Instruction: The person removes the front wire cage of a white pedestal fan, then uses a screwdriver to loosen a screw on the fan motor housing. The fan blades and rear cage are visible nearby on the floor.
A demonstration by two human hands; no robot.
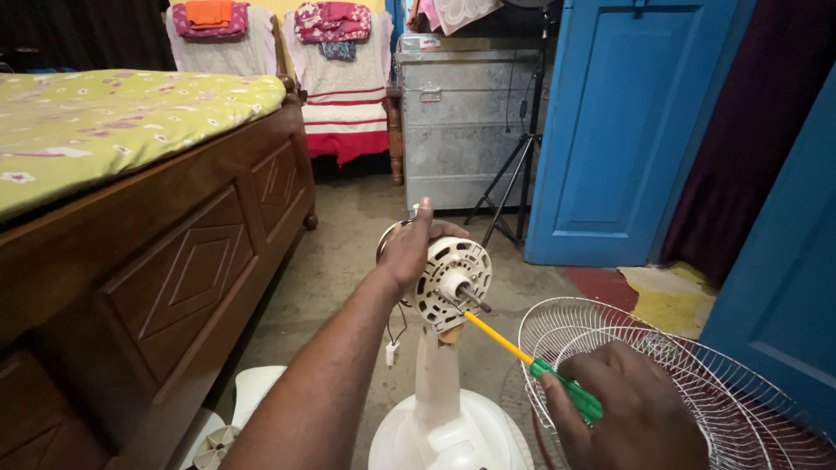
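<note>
Fan motor (451, 282), white, sits atop the fan stand (440, 409) on the concrete floor (348, 252). Left hand (409, 248) is wrapped around the motor's back. Right hand (631, 409) grips a screwdriver (531, 359), tip at the motor's lower edge. Wire fan guard (740, 400) lies just right, under the right hand. Wooden bed (157, 261) close on the left, blue door (627, 130) right; narrow floor strip between them runs back to a metal trunk (461, 122).
</note>
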